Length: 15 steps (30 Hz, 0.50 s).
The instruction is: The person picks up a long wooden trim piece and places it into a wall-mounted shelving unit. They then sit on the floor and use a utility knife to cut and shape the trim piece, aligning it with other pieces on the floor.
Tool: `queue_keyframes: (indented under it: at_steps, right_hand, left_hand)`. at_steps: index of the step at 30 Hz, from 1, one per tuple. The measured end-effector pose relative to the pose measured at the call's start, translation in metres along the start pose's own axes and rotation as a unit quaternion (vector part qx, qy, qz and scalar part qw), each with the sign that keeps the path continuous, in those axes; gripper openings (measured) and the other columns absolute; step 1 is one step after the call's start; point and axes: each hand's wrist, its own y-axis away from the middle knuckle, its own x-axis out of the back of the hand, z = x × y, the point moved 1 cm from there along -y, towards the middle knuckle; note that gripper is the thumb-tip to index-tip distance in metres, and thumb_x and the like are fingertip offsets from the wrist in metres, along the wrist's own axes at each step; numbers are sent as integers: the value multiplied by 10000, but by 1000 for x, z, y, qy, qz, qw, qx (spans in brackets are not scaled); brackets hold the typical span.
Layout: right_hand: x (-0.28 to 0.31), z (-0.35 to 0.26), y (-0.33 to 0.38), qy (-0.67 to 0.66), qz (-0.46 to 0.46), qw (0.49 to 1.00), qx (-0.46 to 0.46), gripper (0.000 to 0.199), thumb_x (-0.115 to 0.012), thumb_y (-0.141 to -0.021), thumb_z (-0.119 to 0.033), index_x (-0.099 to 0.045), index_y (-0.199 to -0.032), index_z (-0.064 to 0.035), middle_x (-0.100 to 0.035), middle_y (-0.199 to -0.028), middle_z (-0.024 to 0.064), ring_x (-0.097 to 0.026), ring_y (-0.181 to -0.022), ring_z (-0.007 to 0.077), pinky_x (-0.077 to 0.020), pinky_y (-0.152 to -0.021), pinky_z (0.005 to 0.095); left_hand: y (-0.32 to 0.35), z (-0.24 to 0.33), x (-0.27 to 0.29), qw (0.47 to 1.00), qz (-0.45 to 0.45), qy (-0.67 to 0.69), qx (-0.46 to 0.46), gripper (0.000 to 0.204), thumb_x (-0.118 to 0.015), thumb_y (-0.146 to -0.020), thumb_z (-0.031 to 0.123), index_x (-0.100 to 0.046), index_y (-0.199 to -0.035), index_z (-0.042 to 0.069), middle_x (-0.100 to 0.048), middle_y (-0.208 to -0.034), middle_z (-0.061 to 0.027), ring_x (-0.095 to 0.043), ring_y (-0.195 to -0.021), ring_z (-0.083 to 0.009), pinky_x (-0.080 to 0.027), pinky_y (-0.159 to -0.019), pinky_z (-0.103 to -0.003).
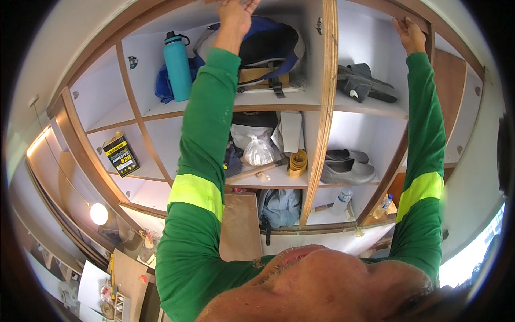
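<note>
Both my arms, in green sleeves with yellow bands, reach up to a white open-fronted cabinet with wooden edging. My left hand (236, 19) is raised before the upper middle compartment, its fingers apart and partly cut off by the top edge of the picture. Nothing shows in it. Up at the right, my right hand (411, 36) has its fingers bent against the wooden rail (383, 9) along the cabinet's top. Behind my left forearm sit a blue and black bag (271, 45) and a teal bottle (177, 67).
Dark sandals (365, 83) lie on the upper right shelf, grey shoes (348, 169) below them. A black and yellow adhesive tin (120, 154) stands at left. Lower down are a grey-blue backpack (281, 206) and a plastic bottle (343, 198). A lit bulb (98, 213) hangs at left.
</note>
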Motion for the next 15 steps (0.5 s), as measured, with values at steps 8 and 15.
queue_keyframes:
  at_steps: [8,15]
  right_hand:
    - [-1,5,-11,-42,-1,999,-12,216,-486,-1048,28,-481,-1231,143,-580,-1185,228,-651,-1096,403,-581,-1020,619]
    - [-1,14,-7,-27,6,999,-18,194,-476,-1057,17,-491,-1210,134,-579,-1191,230,-649,-1094,399,-574,-1034,614]
  left_hand:
    - [-4,3,-7,998,6,-7,-55,310,-610,-1055,214,-502,-1246,-5,-623,-1118,-107,-675,-965,-287,-648,-886,-419]
    - [-14,3,5,998,-6,-35,-47,314,-638,-1034,170,-503,-1236,-28,-638,-1026,-165,-689,-911,-286,-654,-836,-411]
